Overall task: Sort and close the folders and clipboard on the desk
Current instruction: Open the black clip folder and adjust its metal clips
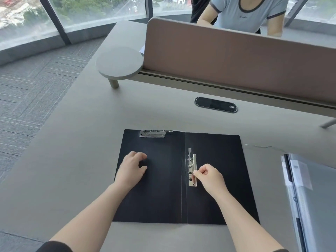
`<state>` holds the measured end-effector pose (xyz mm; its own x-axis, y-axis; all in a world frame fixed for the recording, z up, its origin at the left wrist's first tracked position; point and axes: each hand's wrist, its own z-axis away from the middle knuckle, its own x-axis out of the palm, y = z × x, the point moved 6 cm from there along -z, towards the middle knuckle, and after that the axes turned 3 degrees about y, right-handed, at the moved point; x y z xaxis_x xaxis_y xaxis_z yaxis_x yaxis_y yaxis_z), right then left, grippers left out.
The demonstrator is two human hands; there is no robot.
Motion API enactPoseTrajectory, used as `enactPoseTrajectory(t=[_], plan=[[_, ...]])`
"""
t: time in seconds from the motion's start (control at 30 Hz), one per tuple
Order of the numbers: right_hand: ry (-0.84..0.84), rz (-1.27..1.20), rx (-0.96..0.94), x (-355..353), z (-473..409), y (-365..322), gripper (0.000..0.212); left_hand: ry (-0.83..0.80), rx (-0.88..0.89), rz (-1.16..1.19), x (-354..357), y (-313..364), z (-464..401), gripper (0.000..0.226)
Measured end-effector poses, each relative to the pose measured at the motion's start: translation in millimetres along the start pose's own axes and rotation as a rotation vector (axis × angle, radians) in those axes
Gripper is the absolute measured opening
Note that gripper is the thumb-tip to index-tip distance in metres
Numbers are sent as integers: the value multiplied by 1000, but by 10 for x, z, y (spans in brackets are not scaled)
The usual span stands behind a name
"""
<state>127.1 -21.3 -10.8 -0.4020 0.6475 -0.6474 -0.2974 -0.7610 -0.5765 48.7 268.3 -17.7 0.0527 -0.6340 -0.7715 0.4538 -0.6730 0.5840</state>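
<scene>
The black folder [163, 179] lay open & flat on the worktop [72, 142] — looked thin, stiff, light; left hand [131, 169] curled loosely on its left cover, right hand [209, 176] pinched the metal clip [192, 168] — best grabbed by a cover edge.

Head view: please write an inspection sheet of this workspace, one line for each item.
Surface: grey desk, flat, mostly bare.
Job's things: black folder lies open, empty; one metal clip at the top of its left panel, a lever clamp beside the spine on the right panel. Translucent folder at the right edge, apparently closed.
Clutter: nothing seen.
Grippers: left hand rests on the left panel; right hand pinches the lever clamp.
Cables: nothing seen; a closed cable port in the desk.
Surroundings: brown divider, another person behind it, round side shelf, windows.
</scene>
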Motion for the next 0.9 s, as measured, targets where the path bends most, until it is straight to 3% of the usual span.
enactPoseTrajectory(t=[0.1, 0.2, 0.47, 0.73, 0.9], plan=[[-18, -14, 2, -20, -12, 15, 20, -103, 142, 12, 259, 361, -74, 34], [-29, -16, -10, 2, 3, 28, 21, -178, 177, 75, 478, 726, -159, 37], [-40, -39, -48, 35, -13, 69, 19, -291, 50, 90, 880, 1240, -464, 49], [-45, -42, -47, 56, -47, 134, 16, -329, -100, 421, 855, 1273, -429, 24], [-55, -80, -36, 42, -55, 151, 17, -301, -106, 453, 851, 1277, -377, 29]])
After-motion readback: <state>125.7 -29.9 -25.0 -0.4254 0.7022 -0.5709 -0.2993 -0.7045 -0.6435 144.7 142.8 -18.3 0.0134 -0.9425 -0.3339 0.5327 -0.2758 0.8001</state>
